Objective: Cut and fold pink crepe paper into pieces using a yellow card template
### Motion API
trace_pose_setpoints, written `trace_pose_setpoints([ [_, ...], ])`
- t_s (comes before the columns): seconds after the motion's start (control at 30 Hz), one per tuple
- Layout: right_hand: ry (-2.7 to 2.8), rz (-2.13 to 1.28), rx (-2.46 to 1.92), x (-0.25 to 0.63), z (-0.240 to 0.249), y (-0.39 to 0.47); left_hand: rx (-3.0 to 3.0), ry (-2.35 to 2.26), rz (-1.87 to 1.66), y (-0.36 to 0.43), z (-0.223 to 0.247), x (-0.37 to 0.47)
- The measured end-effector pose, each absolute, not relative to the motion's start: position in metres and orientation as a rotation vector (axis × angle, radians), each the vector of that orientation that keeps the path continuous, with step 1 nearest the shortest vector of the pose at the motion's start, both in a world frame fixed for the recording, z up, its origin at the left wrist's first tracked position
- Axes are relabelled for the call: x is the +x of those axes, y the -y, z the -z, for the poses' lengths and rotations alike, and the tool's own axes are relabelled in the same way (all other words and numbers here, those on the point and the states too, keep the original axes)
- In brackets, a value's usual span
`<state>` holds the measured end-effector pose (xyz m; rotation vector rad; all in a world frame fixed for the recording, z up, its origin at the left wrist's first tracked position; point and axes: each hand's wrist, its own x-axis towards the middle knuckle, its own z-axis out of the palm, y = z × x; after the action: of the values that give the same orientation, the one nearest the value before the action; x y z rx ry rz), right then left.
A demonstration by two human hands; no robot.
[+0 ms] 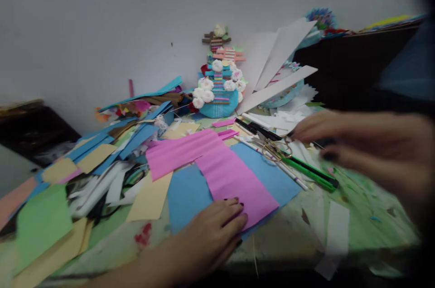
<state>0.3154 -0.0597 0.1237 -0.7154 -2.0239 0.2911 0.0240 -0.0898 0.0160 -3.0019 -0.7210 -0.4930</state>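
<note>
My left hand lies on the lower edge of a pink ribbed paper strip, fingers resting on it and holding nothing. A second pink strip lies across its upper end. Both rest partly over a blue paper sheet. My right hand, blurred, hovers at the right with thumb and fingers apart. Just left of its fingertips are scissors with gold-coloured handles. Below these lies a green utility knife, beside a thin white stick.
Cut papers in blue, cream and green cover the left side. Black pens lie behind the scissors. A blue craft piece with white paper flowers stands against the wall, beside long white sheets. White strips overhang the front edge.
</note>
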Motion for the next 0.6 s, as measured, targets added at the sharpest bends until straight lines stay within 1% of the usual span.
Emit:
trace_pose_setpoints([
  [0.07,2.404,-0.208,-0.657,0.298,-0.095,0.064,-3.028,0.765,0.459,0.091,-0.016,0.02],
  [0.13,2.653,-0.23,-0.678,0.282,-0.066,0.069,-3.006,0.824,0.444,0.091,-0.015,0.012],
  [0.2,2.735,-0.264,-0.63,0.269,-0.041,0.072,-2.95,0.946,0.361,0.09,-0.014,0.001],
  [0.27,2.738,-0.254,-0.623,0.26,-0.025,0.073,-2.812,1.233,0.241,0.087,-0.014,-0.016],
  [0.33,2.702,-0.208,-0.578,0.257,-0.016,0.073,-2.54,1.642,0.188,0.082,-0.015,-0.038],
  [0.4,2.663,-0.116,-0.506,0.257,-0.013,0.072,-2.323,1.877,0.187,0.079,-0.015,-0.062],
  [0.5,2.617,0.055,-0.446,0.261,-0.01,0.07,-2.119,2.137,0.155,0.075,-0.017,-0.097],
  [0.6,2.613,0.066,-0.461,0.263,-0.01,0.07,-2.071,2.291,0.13,0.071,-0.021,-0.12],
])
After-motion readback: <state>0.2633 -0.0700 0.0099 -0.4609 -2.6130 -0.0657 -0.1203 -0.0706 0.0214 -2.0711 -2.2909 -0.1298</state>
